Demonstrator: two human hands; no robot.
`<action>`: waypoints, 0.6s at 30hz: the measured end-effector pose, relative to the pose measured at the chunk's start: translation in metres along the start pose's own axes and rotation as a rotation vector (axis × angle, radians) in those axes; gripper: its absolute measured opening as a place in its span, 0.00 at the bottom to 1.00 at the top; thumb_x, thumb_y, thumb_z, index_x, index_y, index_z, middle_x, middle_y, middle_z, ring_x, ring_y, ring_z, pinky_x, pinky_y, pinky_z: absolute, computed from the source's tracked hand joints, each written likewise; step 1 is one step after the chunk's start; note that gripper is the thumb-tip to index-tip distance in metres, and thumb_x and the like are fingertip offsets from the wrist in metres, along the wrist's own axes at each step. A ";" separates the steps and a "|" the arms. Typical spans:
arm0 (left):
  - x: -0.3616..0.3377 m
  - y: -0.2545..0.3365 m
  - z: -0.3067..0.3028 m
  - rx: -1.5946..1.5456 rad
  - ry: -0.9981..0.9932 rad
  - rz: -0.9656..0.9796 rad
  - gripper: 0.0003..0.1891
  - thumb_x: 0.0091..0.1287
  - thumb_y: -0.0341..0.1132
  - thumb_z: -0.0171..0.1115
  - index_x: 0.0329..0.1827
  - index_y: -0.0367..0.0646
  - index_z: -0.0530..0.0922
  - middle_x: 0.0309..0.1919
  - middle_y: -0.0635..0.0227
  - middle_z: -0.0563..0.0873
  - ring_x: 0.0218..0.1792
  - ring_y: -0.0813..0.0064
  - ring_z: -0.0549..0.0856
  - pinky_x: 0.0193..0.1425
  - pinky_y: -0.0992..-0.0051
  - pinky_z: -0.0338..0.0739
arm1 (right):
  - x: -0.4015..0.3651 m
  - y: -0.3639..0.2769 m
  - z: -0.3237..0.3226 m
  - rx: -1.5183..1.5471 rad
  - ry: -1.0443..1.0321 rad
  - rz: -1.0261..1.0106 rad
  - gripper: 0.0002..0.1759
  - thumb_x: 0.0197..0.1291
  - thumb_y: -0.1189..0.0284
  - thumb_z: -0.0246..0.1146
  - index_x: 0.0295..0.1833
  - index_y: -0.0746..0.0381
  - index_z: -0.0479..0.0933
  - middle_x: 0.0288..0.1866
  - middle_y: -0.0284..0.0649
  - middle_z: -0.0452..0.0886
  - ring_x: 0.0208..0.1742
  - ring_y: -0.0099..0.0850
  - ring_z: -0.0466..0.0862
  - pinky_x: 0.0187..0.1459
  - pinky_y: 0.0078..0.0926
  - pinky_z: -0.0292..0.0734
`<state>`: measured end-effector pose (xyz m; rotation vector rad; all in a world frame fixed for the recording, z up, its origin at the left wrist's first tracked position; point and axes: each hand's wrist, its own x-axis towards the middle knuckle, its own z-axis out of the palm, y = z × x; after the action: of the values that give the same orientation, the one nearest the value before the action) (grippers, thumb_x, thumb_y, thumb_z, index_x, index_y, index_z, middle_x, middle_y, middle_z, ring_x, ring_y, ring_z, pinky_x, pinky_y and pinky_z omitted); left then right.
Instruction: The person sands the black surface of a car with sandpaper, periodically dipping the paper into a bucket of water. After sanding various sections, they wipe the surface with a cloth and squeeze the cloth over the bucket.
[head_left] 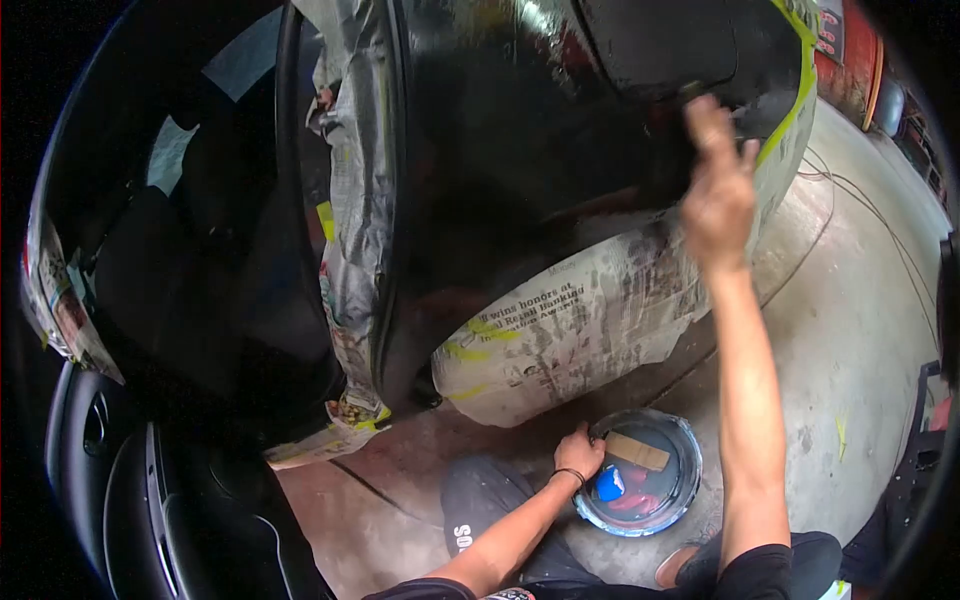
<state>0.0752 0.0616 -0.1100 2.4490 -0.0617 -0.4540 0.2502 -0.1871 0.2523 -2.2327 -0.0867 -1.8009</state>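
My right hand (pixel 718 205) is raised against the wet, glossy black car panel (pixel 520 140), fingers pointing up and smeared by motion. Something dark shows at its fingertips, too blurred to name. Low in the middle, my left hand (pixel 580 452) is closed on the near left rim of a round basin (pixel 690 440) on the floor. Inside that basin are dark water, a tan rectangular piece (pixel 638 452) and a blue object (pixel 610 484). Newspaper (pixel 570 325) with printed text covers the wheel area below the panel.
Crumpled masking paper (pixel 355 190) lines the door opening on the left, beside the dark car interior. An open black door (pixel 130 480) stands at lower left. Yellow-green tape (pixel 790 120) edges the panel. Cables (pixel 880 215) trail over the concrete floor, near a red object (pixel 850 60).
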 end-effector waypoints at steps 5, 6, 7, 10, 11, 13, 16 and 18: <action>-0.003 0.004 -0.005 0.025 -0.027 0.031 0.30 0.68 0.46 0.64 0.70 0.38 0.81 0.49 0.37 0.92 0.53 0.37 0.92 0.62 0.43 0.86 | 0.003 -0.045 0.007 0.061 0.073 0.187 0.29 0.80 0.72 0.52 0.83 0.54 0.75 0.82 0.47 0.78 0.86 0.55 0.71 0.88 0.62 0.54; 0.002 -0.005 0.005 0.034 -0.043 0.049 0.30 0.68 0.46 0.64 0.70 0.38 0.81 0.49 0.37 0.92 0.54 0.37 0.92 0.62 0.43 0.86 | -0.012 -0.076 0.001 0.096 0.042 0.043 0.29 0.79 0.70 0.54 0.82 0.53 0.77 0.83 0.45 0.78 0.87 0.51 0.71 0.88 0.63 0.53; 0.004 -0.006 0.006 0.018 -0.047 0.055 0.31 0.68 0.47 0.64 0.70 0.38 0.81 0.49 0.37 0.92 0.54 0.36 0.91 0.63 0.44 0.86 | -0.026 -0.096 -0.009 0.123 -0.091 -0.126 0.29 0.77 0.71 0.56 0.81 0.49 0.79 0.83 0.41 0.78 0.87 0.46 0.73 0.88 0.64 0.53; 0.009 -0.013 0.010 0.043 -0.008 0.082 0.32 0.67 0.47 0.64 0.70 0.35 0.81 0.50 0.35 0.92 0.55 0.36 0.91 0.65 0.45 0.85 | -0.019 -0.044 -0.012 0.074 -0.126 -0.191 0.30 0.76 0.74 0.55 0.79 0.44 0.81 0.83 0.34 0.79 0.86 0.42 0.74 0.88 0.67 0.52; 0.014 -0.016 0.015 0.030 0.010 0.104 0.32 0.67 0.47 0.64 0.70 0.35 0.81 0.50 0.35 0.92 0.56 0.36 0.91 0.65 0.45 0.85 | -0.004 -0.022 -0.009 0.085 -0.028 -0.053 0.28 0.78 0.73 0.53 0.79 0.45 0.80 0.81 0.36 0.81 0.84 0.44 0.76 0.87 0.68 0.53; 0.011 -0.019 0.015 0.038 0.000 0.093 0.35 0.66 0.47 0.64 0.72 0.32 0.79 0.53 0.34 0.91 0.57 0.35 0.91 0.68 0.46 0.84 | 0.022 0.025 -0.002 0.096 -0.019 0.323 0.27 0.84 0.71 0.48 0.82 0.50 0.75 0.82 0.40 0.79 0.84 0.48 0.75 0.87 0.70 0.53; 0.008 -0.007 0.006 0.063 -0.014 0.075 0.36 0.66 0.48 0.65 0.73 0.34 0.79 0.54 0.33 0.91 0.58 0.35 0.90 0.68 0.46 0.84 | 0.022 0.002 0.006 0.119 0.000 0.498 0.29 0.82 0.72 0.49 0.85 0.57 0.70 0.86 0.51 0.72 0.86 0.55 0.71 0.87 0.70 0.51; 0.001 0.002 0.000 0.018 0.002 0.045 0.35 0.66 0.49 0.66 0.73 0.36 0.80 0.53 0.34 0.91 0.58 0.35 0.90 0.68 0.46 0.84 | -0.009 -0.065 -0.005 0.004 -0.043 0.230 0.33 0.77 0.75 0.53 0.87 0.57 0.69 0.88 0.48 0.71 0.86 0.58 0.71 0.87 0.70 0.51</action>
<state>0.0758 0.0601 -0.1092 2.4605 -0.1204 -0.4336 0.2292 -0.1247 0.2563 -2.1783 0.1524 -1.6299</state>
